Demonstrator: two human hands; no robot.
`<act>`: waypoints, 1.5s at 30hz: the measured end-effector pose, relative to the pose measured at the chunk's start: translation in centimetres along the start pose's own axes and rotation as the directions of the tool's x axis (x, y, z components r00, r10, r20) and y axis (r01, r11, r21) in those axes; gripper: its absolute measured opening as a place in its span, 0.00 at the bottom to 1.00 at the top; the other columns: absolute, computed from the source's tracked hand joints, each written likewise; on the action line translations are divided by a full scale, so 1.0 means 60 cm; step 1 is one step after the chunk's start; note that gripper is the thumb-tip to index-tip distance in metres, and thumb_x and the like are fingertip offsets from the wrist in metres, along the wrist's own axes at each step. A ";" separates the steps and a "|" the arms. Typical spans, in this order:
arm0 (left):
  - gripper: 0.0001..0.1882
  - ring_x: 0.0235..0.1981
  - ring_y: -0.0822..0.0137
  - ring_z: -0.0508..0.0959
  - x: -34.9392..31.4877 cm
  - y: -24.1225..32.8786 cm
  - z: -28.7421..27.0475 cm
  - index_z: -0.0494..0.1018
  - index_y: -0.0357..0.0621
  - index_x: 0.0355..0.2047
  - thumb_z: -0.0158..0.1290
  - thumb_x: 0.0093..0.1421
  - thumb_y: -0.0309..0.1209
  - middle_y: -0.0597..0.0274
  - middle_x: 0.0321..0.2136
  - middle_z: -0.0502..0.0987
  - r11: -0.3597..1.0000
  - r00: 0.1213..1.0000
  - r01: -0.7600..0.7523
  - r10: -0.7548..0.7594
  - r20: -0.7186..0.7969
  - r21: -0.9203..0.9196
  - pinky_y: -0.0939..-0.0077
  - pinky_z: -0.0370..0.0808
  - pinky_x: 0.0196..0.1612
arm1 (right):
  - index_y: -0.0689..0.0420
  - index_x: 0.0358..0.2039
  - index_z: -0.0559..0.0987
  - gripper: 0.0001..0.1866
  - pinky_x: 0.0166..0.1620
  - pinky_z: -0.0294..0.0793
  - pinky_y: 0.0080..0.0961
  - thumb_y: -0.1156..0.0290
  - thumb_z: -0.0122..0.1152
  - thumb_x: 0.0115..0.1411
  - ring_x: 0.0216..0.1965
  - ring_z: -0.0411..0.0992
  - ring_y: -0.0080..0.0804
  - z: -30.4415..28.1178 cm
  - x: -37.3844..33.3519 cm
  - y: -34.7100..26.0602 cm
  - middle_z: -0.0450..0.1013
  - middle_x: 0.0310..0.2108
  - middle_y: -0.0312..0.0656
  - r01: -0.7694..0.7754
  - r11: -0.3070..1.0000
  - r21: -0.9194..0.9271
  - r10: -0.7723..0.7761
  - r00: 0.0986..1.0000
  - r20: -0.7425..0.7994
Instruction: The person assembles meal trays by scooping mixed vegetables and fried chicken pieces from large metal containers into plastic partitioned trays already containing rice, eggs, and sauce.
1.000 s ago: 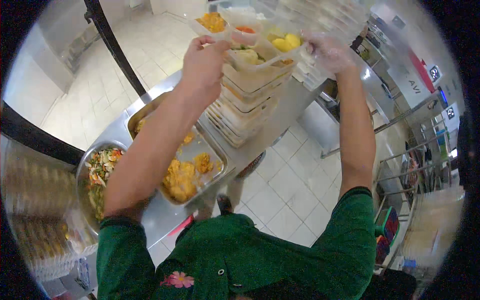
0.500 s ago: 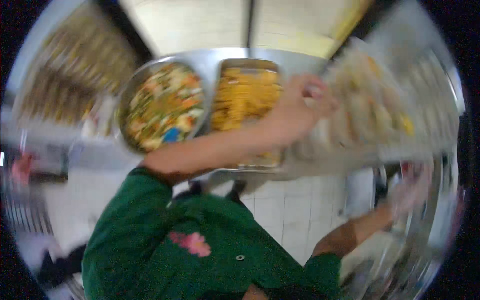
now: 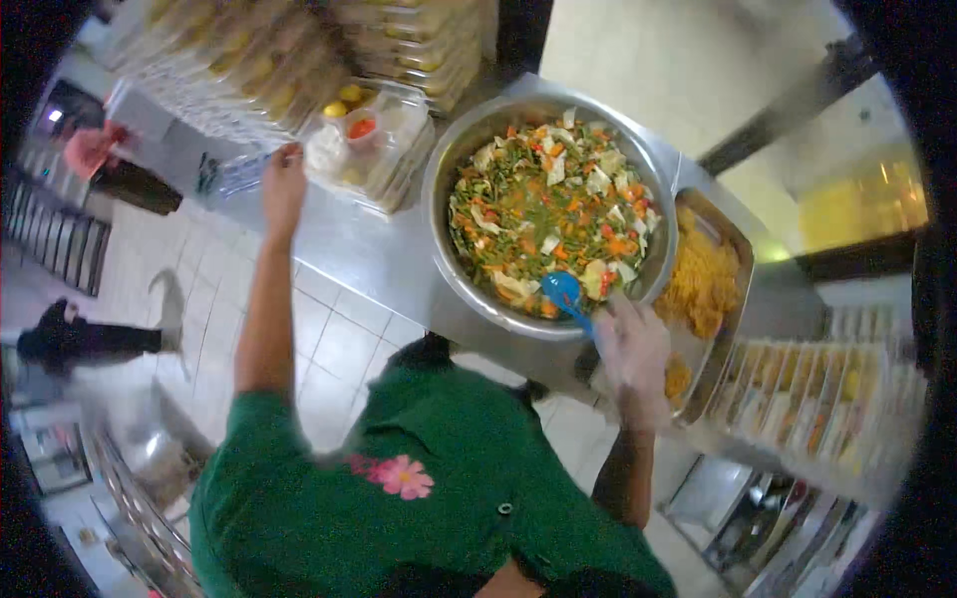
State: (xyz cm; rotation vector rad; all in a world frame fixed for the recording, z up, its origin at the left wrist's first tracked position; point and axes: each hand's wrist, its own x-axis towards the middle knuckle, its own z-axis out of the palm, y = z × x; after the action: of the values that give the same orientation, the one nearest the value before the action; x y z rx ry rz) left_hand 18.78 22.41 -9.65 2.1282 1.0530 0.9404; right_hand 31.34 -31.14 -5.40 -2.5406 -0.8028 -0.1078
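the spoon (image 3: 561, 290), blue, has its scoop in the chopped green, orange and white vegetables (image 3: 558, 214), at the near side of the steel bowl (image 3: 436, 214). the right hand (image 3: 634, 349), blurred, grasps its handle. farther off, the left hand (image 3: 285, 169) is beside a clear box (image 3: 399, 140); its grip i cannot tell.

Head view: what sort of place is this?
Probably a catering kitchen: a large round steel bowl of chopped vegetables, a rectangular metal tray of golden food, and tall stacks of clear plastic meal boxes.
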 end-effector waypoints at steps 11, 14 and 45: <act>0.17 0.41 0.51 0.77 0.227 -0.197 0.066 0.73 0.35 0.47 0.46 0.66 0.36 0.44 0.39 0.78 0.948 0.822 -0.273 0.139 0.553 0.167 0.61 0.71 0.46 | 0.58 0.23 0.79 0.08 0.34 0.74 0.38 0.71 0.53 0.55 0.29 0.75 0.45 0.101 0.060 -0.058 0.74 0.23 0.48 -0.056 0.802 -0.594 0.235 0.945 0.228; 0.14 0.39 0.46 0.77 0.244 -0.186 0.083 0.73 0.34 0.43 0.47 0.64 0.33 0.39 0.36 0.77 0.951 0.791 -0.304 0.223 0.570 0.051 0.57 0.71 0.42 | 0.58 0.24 0.78 0.08 0.34 0.75 0.39 0.73 0.52 0.56 0.29 0.76 0.47 0.094 0.121 -0.061 0.75 0.24 0.49 -0.063 0.861 -0.505 0.141 0.983 0.118; 0.09 0.40 0.71 0.75 0.021 -0.024 -0.064 0.64 0.45 0.46 0.45 0.68 0.32 0.59 0.46 0.75 0.729 0.750 0.555 -0.230 0.620 -0.400 0.74 0.78 0.37 | 0.57 0.43 0.82 0.14 0.42 0.73 0.34 0.68 0.62 0.57 0.34 0.77 0.43 0.238 0.262 -0.041 0.78 0.32 0.52 -0.281 0.948 0.147 0.271 0.959 0.084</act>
State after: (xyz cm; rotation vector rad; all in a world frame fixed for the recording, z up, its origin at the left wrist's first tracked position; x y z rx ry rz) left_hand 15.71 24.93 -8.05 1.4219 0.7709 0.3257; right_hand 41.99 -14.59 -13.72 -2.4854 -0.4503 0.1224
